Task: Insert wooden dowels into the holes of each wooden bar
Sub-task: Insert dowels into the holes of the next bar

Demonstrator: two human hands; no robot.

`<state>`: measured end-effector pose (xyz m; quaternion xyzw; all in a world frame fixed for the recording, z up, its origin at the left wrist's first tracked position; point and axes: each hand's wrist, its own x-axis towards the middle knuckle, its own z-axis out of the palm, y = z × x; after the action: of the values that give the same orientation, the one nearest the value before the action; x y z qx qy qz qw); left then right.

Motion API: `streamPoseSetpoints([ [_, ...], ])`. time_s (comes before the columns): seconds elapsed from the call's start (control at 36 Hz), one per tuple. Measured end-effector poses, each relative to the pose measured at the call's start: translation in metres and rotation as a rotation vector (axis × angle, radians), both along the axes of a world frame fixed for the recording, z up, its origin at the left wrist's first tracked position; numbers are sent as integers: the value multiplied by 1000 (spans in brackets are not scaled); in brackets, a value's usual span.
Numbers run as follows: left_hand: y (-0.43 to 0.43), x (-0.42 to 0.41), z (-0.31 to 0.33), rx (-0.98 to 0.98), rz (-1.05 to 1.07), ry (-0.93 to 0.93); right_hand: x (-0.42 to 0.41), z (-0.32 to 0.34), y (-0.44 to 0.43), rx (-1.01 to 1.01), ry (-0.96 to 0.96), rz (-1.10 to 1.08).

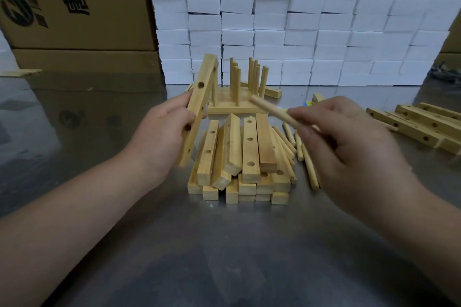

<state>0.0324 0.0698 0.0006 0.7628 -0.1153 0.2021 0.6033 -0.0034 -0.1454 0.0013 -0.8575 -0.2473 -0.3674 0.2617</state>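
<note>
One view, head cam. Back L: box (74,2), cardboard, big black Chinese chars, "地址:" legible, round logo; contents hidden. L hand (169,132) raised, thumb and fingers clasp bar (197,109) by its lower half; bar tilted, holes showing. R hand (349,137) raised opp., fingertips pinch dowel (272,108) at one end; free end points up-left toward bar, not touching. Betw. hands, on table (224,257): pile (239,157) of drilled bars. Just R of pile: loose dowels (309,162). Behind pile: done bars (237,104) w/ upright dowels. Far R: more bars (419,124). Rear: white blocks (299,20), stacked.
</note>
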Motion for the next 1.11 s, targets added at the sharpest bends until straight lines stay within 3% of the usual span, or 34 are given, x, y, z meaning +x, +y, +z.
streamPoseSetpoints([
  [0.14,-9,-7,5,-169,-108,50,-10,-1,18,-124,42,139],
  [0.31,-17,-13,5,-247,-168,87,-11,-2,21,-211,43,148],
  [1.11,-30,-22,5,-502,-327,114,-14,-4,29,-276,-19,157],
])
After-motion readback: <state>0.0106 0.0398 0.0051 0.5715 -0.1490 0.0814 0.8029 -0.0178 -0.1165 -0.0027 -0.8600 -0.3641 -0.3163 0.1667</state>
